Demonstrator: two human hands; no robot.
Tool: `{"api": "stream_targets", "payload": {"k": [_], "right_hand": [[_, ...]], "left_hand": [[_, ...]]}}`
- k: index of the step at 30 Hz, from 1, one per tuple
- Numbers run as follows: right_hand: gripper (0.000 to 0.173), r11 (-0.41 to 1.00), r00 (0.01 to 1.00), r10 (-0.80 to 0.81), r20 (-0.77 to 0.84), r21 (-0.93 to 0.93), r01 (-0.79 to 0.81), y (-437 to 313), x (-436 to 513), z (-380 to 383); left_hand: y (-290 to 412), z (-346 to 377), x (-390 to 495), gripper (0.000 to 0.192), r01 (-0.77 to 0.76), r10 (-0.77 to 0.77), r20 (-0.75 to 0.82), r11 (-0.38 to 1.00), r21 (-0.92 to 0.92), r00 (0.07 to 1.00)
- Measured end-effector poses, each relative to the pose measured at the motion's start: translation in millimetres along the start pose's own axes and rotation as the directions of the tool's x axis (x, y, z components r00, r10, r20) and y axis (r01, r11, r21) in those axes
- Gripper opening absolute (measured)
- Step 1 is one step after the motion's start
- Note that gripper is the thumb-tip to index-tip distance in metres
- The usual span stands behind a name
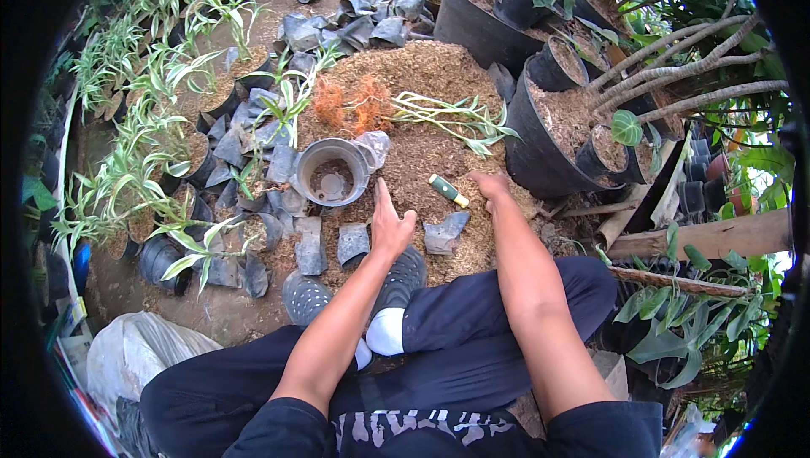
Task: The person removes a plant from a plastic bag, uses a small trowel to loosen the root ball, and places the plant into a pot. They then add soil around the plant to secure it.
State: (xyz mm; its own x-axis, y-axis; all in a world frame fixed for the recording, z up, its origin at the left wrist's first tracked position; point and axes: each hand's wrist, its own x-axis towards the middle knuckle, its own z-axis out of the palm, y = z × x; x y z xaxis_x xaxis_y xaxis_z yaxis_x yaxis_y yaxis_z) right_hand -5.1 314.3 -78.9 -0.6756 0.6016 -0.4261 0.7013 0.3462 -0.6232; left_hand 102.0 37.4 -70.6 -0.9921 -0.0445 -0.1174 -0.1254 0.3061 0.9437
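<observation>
My left hand (390, 221) is held over the potting mix, fingers apart and nothing in it, just right of a grey plastic pot (333, 172) with a little soil inside. My right hand (491, 188) touches or hovers over the mix (424, 167) at the right, its fingers partly hidden; no object shows in it. Between the hands lies a short green and yellow handle-like object (448, 191). Farther off, uprooted variegated plants (452, 117) lie with their orange roots (354, 104) on the heap. Black polybags (445, 233) lie near my shoes.
Potted variegated plants (155, 157) line the left side. Large black pots (550, 135) with soil, smaller pots and woody stems stand at the right. More polybags (354, 24) are piled behind the heap. A white sack (142, 347) lies at the lower left, and a bamboo pole (702, 236) at the right.
</observation>
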Motion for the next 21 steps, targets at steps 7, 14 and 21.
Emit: {"api": "stream_targets", "payload": {"k": [7, 14, 21], "right_hand": [[0.062, 0.825, 0.951, -0.242, 0.191, 0.557, 0.098, -46.5, -48.2, 2.5], [0.053, 0.790, 0.816, -0.560, 0.143, 0.386, 0.475, -87.6, -90.7, 20.5], [0.078, 0.967, 0.977, -0.177, -0.116, -0.203, 0.152, -41.6, -41.3, -19.7]], "left_hand": [[-3.9, -1.9, 5.1, 0.105, -0.017, 0.018, 0.004, 0.999, -0.040, 1.000], [3.2, -5.1, 6.5, 0.098, 0.073, -0.077, -0.053, 0.995, -0.075, 0.996], [10.6, 9.2, -0.6, 0.092, 0.090, -0.071, -0.278, 0.994, 0.055, 0.958]]}}
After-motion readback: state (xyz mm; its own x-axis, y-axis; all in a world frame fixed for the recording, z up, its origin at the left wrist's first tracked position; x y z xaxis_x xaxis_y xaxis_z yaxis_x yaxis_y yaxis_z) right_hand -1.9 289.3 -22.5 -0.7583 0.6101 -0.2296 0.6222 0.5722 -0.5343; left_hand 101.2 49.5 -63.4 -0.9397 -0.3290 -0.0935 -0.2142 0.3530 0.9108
